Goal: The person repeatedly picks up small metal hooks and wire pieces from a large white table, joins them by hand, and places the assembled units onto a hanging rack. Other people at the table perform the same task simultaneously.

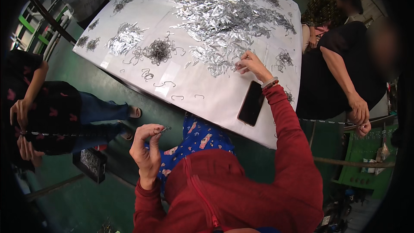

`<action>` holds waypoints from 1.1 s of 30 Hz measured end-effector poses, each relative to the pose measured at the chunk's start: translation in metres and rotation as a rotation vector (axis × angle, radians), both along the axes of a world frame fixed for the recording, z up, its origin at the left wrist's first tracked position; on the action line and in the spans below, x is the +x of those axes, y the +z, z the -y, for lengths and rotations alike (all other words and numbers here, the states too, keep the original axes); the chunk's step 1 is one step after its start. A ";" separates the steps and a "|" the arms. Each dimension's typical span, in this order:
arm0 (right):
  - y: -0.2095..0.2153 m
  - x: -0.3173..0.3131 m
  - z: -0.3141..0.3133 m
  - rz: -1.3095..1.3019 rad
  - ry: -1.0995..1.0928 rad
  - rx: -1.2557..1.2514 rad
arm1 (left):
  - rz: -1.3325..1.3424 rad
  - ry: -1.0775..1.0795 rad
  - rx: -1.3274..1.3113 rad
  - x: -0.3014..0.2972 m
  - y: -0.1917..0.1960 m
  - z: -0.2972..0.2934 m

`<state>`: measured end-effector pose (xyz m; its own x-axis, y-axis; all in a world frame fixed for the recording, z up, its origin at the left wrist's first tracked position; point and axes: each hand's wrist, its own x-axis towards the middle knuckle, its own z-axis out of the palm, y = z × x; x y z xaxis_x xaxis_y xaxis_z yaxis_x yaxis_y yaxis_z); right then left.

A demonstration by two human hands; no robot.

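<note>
My left hand (146,149) is raised off the table's near edge, thumb and fingers pinched around a small cluster of dark metal wire pieces (165,129). Stretched over the table, my right hand (253,66) has its fingertips drawn together at the near edge of a big heap of shiny, narrow metal pieces (215,21). Whatever lies between those fingertips is too small to make out. Below my right wrist, a dark-screened phone (251,103) lies on the white tabletop (202,112). A few bent wire hooks (177,97) are scattered left of the phone.
A smaller heap of shiny pieces (125,39) lies at the table's left, beside a pile of dark wire hooks (158,51). More hooks (283,59) sit near the right edge. Other people stand around the table. A black crate (89,164) rests on the green floor.
</note>
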<state>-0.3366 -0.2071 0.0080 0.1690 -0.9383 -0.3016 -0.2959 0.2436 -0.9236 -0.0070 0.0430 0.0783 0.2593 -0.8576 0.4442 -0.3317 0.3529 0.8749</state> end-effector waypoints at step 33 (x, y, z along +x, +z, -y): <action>0.053 0.179 -0.151 0.480 0.203 -0.174 | 0.222 -0.070 0.061 -0.003 -0.032 0.012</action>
<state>-0.1577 -0.0558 0.0605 0.4326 -0.9015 0.0104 0.1433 0.0574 -0.9880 -0.0103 0.0307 0.0459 0.1004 -0.8971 0.4303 -0.4952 0.3300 0.8037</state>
